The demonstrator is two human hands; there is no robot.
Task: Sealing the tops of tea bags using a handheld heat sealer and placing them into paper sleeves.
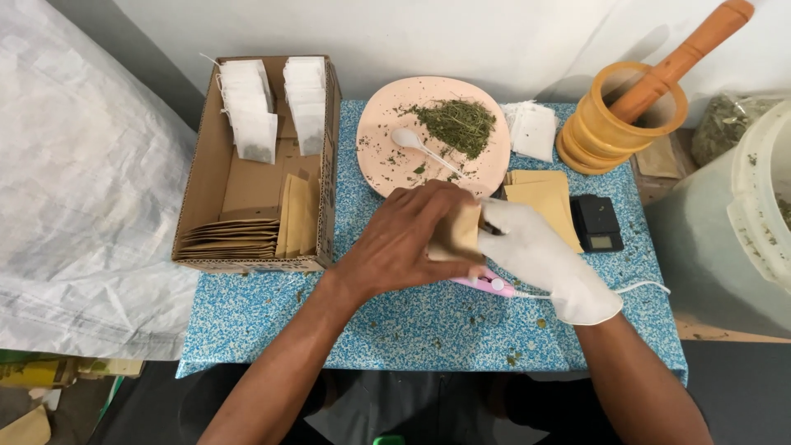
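- Brown paper sachet [458, 232]: held above the middle of the bench [412, 325], between both hands, with the pink sealing tool [486, 284] lying on the bench just beneath it.
- Left hand [404, 239]: bare; its grip is closed around the sachet's left side and top.
- Right hand [540, 255]: in a white glove; its grip pinches the sachet's right edge.
- Near edge: the blue speckled bench surface in front of the hands is open room, crossed only by the forearms and a white cord [647, 287].
- Right of the hands: a stack of brown envelopes [544, 198] lies just beside a small black scale [596, 222], near the bench's right edge.
- Left edge: a cardboard box [206, 173] overhangs it, holding flat brown sachets and white filter bags [251, 111].
- Far edge: a pink plate [379, 124] carries dried green herb [457, 124] and a white spoon [416, 144]; a wooden mortar [618, 119] with pestle [680, 58] stands beside a pile of white bags [531, 128].
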